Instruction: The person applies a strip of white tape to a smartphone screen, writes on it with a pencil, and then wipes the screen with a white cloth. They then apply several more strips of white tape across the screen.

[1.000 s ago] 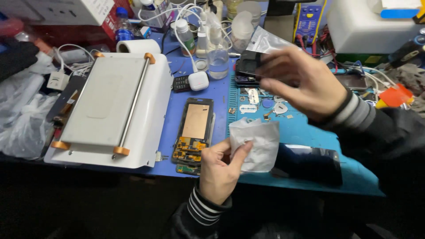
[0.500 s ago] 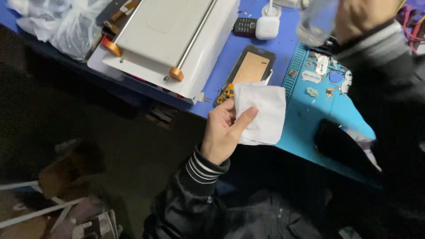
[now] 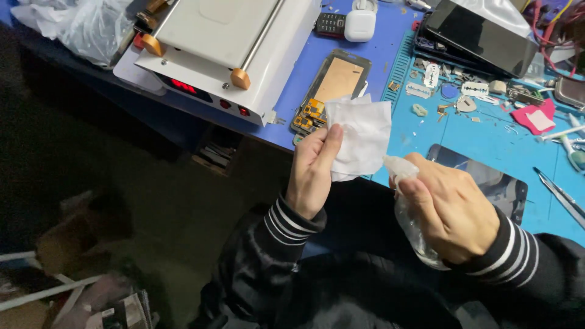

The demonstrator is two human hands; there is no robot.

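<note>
The left hand (image 3: 312,173) pinches a white wipe (image 3: 359,137) above the tabletop (image 3: 487,140) edge; the right hand (image 3: 451,207), wrapped around a clear squeeze bottle (image 3: 409,210), aims its nozzle at the wipe; wetting seems underway, wiping the opened phone (image 3: 332,85) still undone.

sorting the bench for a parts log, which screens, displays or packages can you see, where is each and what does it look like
Black phone screen: top right on the blue mat, glossy dark slab, tilted.
Dark glass panel: on the mat behind the right hand, black rectangle.
Red lit display: front edge of the white machine, small glowing strip.
Opened phone frame: centre, tan inside, dark rim.
Clear plastic bag: top left, crumpled.
</note>
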